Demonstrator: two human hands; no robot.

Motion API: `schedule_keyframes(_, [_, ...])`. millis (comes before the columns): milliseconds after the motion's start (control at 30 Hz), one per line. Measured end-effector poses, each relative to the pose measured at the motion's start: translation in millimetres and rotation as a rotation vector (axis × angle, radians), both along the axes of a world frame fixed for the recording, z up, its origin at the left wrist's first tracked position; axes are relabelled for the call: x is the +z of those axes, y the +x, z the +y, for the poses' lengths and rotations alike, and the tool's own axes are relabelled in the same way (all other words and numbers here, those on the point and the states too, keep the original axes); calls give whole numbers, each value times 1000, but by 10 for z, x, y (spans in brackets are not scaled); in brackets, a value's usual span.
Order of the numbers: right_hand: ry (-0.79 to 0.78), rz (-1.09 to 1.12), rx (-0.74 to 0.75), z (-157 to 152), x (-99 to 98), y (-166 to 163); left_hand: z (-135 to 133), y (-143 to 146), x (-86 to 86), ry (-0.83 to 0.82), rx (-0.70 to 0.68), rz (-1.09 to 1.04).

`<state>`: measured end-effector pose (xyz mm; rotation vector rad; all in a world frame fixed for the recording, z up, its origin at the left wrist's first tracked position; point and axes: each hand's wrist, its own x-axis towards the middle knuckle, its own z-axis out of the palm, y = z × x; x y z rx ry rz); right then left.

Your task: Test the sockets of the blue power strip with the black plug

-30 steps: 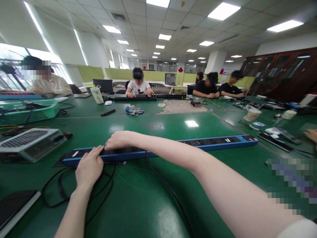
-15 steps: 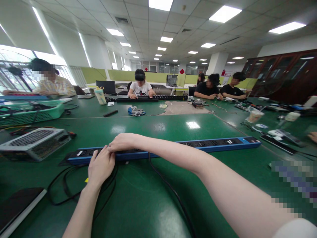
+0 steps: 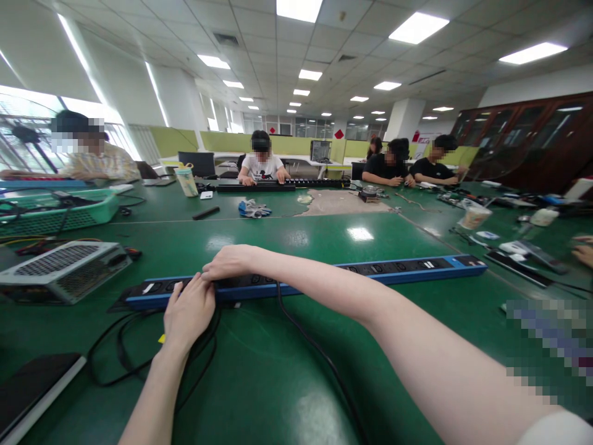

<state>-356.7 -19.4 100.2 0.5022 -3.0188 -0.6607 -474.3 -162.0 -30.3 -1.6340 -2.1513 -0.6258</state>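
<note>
A long blue and black power strip [image 3: 398, 269] with a row of sockets lies across the green table in front of me. Over its left part, my left hand [image 3: 191, 306] has its fingers bent and close together against the strip's near side. My right hand [image 3: 230, 262] reaches across from the right and touches the left one, with its fingers curled downward. Whatever lies under the fingertips is hidden. One black cable [image 3: 315, 351] runs from the strip's near edge toward me. Looped black cables [image 3: 109, 378] lie beneath my left wrist.
On the left are a metal power supply unit [image 3: 69, 269], a green basket [image 3: 99, 210] with cables, and a dark flat object [image 3: 34, 395]. Blue-grey gloves [image 3: 254, 209] and a cup [image 3: 187, 183] lie farther back. Several people sit around the table; a person's hand [image 3: 584, 252] shows at right.
My right hand has risen very slightly at the strip. Both hands otherwise stay in place. The hand at the far right edge has shifted a little.
</note>
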Motion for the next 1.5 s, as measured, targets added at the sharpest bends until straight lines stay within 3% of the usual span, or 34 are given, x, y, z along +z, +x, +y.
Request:
schedule_keyframes(200, [-68,66,-11,-3,40,118,-39,36,59,-1,-8,13])
schedule_keyframes(333, [35,46,13,-57,4,105,-47,54,71,14,-9,-8])
schedule_keyframes(467, [120,24,139,-122,-23,55,-40,50,60,13,-4,-26])
schedule_keyframes(600, [132,55,78,-3,191,100,-30,51,46,29,-6,-40])
schedule_keyframes(733, [35,72,-26,170,407,298,-26,59,27,60,-15,-53])
schedule_keyframes(867, [-46,-3,-2,122,311,498,-28,58,29,50,-13,-72])
schedule_keyframes(1000, [-24,18,4,27,180,584,-36,61,42,36,-15,-70])
schedule_keyframes(1233, [95,-5,23,-51,235,631,-26,57,45,39,-17,-56])
schedule_keyframes(1500, [18,2,19,-82,184,623,-28,49,42,17,-15,-60])
